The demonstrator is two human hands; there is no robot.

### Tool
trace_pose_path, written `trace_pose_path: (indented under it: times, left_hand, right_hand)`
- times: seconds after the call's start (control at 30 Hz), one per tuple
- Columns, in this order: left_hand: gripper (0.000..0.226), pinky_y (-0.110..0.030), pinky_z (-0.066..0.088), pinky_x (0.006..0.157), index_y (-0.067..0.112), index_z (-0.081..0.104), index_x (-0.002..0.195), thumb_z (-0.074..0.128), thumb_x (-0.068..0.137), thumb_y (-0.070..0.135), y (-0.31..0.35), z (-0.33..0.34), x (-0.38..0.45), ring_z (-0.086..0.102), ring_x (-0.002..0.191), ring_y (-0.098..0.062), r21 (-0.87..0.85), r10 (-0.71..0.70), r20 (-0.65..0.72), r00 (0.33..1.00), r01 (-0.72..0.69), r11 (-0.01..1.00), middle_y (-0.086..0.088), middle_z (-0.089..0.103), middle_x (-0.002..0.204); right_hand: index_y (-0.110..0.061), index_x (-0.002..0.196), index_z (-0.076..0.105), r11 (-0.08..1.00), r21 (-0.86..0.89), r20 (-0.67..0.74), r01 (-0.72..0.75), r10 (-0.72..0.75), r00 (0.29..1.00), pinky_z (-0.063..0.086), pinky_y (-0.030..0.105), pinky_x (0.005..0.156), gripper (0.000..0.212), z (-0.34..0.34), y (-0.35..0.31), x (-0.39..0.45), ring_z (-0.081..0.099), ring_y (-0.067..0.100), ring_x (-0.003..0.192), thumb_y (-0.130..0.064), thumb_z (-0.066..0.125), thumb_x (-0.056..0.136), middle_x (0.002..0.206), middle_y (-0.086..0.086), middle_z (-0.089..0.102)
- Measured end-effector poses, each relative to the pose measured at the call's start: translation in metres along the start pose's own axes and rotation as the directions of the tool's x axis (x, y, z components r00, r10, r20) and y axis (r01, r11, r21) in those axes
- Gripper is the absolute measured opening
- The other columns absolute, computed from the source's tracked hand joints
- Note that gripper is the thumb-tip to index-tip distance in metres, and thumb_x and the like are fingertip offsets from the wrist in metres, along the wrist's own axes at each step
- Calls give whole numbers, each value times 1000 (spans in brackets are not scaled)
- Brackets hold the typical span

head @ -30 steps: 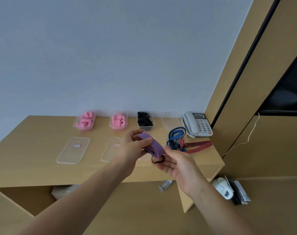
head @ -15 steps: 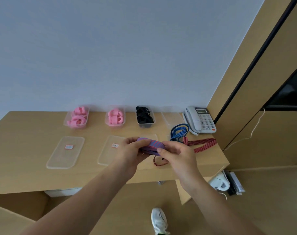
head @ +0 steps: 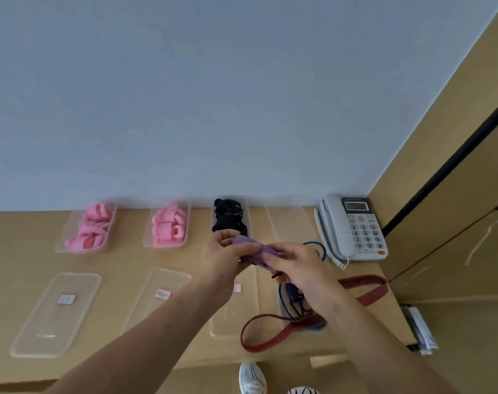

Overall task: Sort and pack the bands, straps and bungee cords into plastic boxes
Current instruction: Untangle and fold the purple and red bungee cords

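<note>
The head view looks down on a pale wooden desk (head: 122,263) set against a plain grey-blue wall (head: 185,95). To the right stands wood panelling (head: 455,137) with a dark vertical strip, and a thin white cable hangs on a lower panel.

Both hands meet above the desk's middle. The left hand (head: 225,260) curls its fingers round one end of a purple band (head: 256,251); the right hand (head: 301,268) pinches the other end, so the band is held in the air between them, in front of the boxes.

Along the wall stand four clear boxes. The left box (head: 85,228) and the second box (head: 168,226) hold pink bands. The third box (head: 230,214) holds black cords. The fourth box (head: 287,223) shows nothing inside, and its near end is hidden by the right hand.

Nearer the desk's front lie clear lids: a left lid (head: 57,311) and a middle lid (head: 156,297), each with a small label, and a third lid (head: 233,308) partly under the left forearm.

A red strap (head: 273,334) loops across the desk's front right, passing under the right wrist. A blue cord (head: 290,302) lies below the right hand, with another loop showing behind it.

A grey phone (head: 353,226) sits at the desk's far right corner.

White shoes (head: 252,378) show on the floor below the desk edge.
</note>
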State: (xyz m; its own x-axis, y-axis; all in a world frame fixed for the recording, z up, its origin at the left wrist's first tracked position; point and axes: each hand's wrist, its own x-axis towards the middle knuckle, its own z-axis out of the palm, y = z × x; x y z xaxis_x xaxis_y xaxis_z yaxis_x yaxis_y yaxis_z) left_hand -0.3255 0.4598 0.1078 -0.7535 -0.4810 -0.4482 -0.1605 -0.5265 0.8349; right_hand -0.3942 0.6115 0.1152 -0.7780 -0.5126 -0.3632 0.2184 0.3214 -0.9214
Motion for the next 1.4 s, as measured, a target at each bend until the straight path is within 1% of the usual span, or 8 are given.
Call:
trace_pose_path:
  times: [0.3,0.4,0.47,0.57,0.7,1.03,1.2,1.4]
  left_hand:
    - [29,-34,58,92,14,65,117,74,91,25,-15,65,88,72,97,-16,145,-25,32,999,20,989,-6,73,106]
    - [14,-29,55,90,29,70,102,69,93,39,-22,76,112,69,99,-12,425,87,-89,992,-41,904,5,73,103]
    - [13,-26,50,87,29,71,99,74,89,37,-31,79,122,66,98,-10,776,252,11,968,-166,608,9,72,105]
    - [38,-26,38,98,24,71,117,77,84,42,-50,84,138,55,120,-16,934,160,316,935,-337,119,3,60,129]
    - [50,-37,40,107,20,65,126,76,84,45,-71,83,154,37,139,-23,919,-54,364,930,-368,-142,-1,40,151]
    - [28,-28,44,95,14,73,118,66,94,28,-78,75,160,61,118,-25,912,-37,383,923,-385,-145,-1,42,155]
    - [32,-32,47,99,14,72,121,70,93,29,-75,76,164,58,122,-23,910,-52,382,923,-386,-149,1,39,156]
    - [34,-32,48,98,15,72,120,72,91,32,-76,75,164,60,120,-22,915,-51,372,927,-375,-146,4,41,155]
  right_hand:
    - [-23,100,76,994,62,-91,-85,90,992,50,21,56,18,-74,8,93,65,10,66,-11,77,86,92,4,76]
    - [-26,97,75,998,16,-149,-63,65,987,52,26,62,18,-98,11,124,67,12,73,-11,76,87,93,1,76]
    - [-26,101,75,991,-136,-192,-8,-18,981,54,29,74,21,-111,15,143,68,14,83,-12,77,85,95,-2,76]
    - [-22,112,75,877,-473,-185,84,-192,964,52,30,88,34,-119,18,168,68,16,95,-14,80,79,102,-3,75]
    - [-15,121,70,648,-725,-19,233,-357,934,46,34,96,43,-116,23,198,64,26,106,-16,79,79,117,5,70]
    - [-9,108,72,411,-824,199,390,-435,878,55,43,74,36,-95,39,231,66,36,89,-2,73,73,111,8,70]
    - [-10,78,70,247,-897,221,365,-465,857,46,32,61,33,-87,44,228,63,33,63,4,75,48,78,8,70]
    - [-18,90,66,148,-965,144,219,-400,905,36,38,69,14,-79,51,211,59,28,73,-16,69,77,75,2,67]
